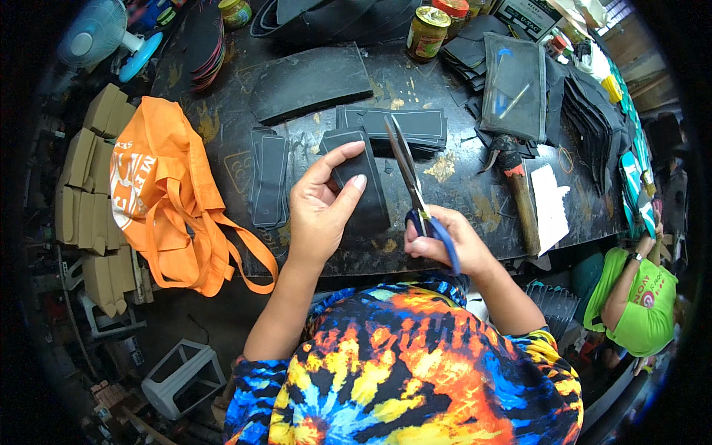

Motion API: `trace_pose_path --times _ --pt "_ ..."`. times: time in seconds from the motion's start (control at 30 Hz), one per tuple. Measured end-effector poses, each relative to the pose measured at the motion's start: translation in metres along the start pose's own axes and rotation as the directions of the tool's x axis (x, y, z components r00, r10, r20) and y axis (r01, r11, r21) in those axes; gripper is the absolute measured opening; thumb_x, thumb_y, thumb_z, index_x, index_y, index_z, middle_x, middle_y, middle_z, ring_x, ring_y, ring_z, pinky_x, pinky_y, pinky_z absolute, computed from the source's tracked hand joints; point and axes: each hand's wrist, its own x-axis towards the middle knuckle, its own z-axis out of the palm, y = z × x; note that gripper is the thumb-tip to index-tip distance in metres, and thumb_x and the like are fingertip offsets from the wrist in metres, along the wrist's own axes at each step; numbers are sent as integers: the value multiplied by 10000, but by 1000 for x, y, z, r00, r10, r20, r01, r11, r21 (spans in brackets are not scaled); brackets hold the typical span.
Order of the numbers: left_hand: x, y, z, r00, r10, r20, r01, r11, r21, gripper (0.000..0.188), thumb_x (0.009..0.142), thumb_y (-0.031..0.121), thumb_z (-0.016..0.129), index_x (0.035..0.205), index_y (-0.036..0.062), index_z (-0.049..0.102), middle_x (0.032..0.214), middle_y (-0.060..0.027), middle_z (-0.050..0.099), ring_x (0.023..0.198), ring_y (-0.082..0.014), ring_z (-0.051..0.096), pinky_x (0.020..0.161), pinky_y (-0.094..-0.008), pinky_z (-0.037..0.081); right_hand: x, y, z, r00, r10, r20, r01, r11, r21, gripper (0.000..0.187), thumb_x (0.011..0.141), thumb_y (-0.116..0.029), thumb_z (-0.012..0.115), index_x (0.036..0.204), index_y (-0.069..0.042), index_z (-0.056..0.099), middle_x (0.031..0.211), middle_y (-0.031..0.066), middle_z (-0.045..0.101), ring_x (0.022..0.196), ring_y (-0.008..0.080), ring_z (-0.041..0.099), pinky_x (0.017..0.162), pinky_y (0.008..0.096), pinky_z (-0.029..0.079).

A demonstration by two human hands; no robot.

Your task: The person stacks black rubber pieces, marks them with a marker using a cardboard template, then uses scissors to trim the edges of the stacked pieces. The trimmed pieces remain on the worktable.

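Observation:
My right hand (pixel 452 239) grips a pair of scissors (pixel 417 194) by the blue handles. Its long metal blades point up and away over the table, slightly parted near the tips. To the left, my left hand (pixel 319 196) hovers with thumb and forefinger apart, and nothing shows between them. Right behind those fingers lies a stack of black rectangular pieces (pixel 371 196), partly covered by the hand. A second stack of black strips with pale outlines (pixel 268 182) is further left. Beyond the blades sits a wider stack of similar pieces (pixel 423 127).
A thick black slab (pixel 311 83) lies farther back, near a jar (pixel 428 33). On the right are a wooden-handled hammer (pixel 523 204), torn white paper (pixel 549 204) and a mesh pouch (pixel 512 85). An orange bag (pixel 174 200) hangs left; a person in green (pixel 634 297) is at far right.

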Motion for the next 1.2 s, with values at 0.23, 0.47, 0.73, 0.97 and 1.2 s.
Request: trace_pose_path --times 0.23,0.47,0.73,0.97,1.2 --pt "-4 25 -17 980 0 201 -49 971 236 458 896 -79 650 1350 -26 623 1104 -32 602 1048 -101 591 931 -243 466 -14 -8 -25 987 -11 159 26 995 -96 291 919 -283 778 913 -52 600 794 -36 529 763 47 469 671 247 409" --pt "-4 35 -16 968 -25 250 -63 939 337 453 896 -69 642 1345 -5 632 1072 -29 581 1007 -90 587 878 -231 486 -10 -6 -19 997 -6 80 23 975 -221 350 914 -306 791 825 -37 586 706 -33 484 673 46 430 577 264 378" --pt "-3 35 -15 968 -51 246 -36 940 339 457 891 -76 631 1343 -10 628 1071 -27 564 1019 -96 583 885 -237 485 -6 -4 -18 998 -56 44 67 943 -326 406 902 -302 800 765 -27 534 649 -13 425 638 61 398 543 289 359" --pt "-4 37 -17 968 -73 241 -13 942 335 454 886 -80 633 1335 -15 631 1070 -29 565 1012 -97 575 890 -236 472 -5 -3 -19 999 -38 27 45 944 -327 423 889 -288 818 742 -25 521 646 -25 404 646 57 383 542 286 343" --pt "-7 39 -30 967 -103 233 21 944 330 451 873 -83 629 1320 -24 637 1090 -41 585 1054 -119 581 953 -255 447 -5 -4 -15 998 64 2 -62 974 -219 394 870 -251 842 724 -40 541 648 -45 419 656 42 376 545 273 330"
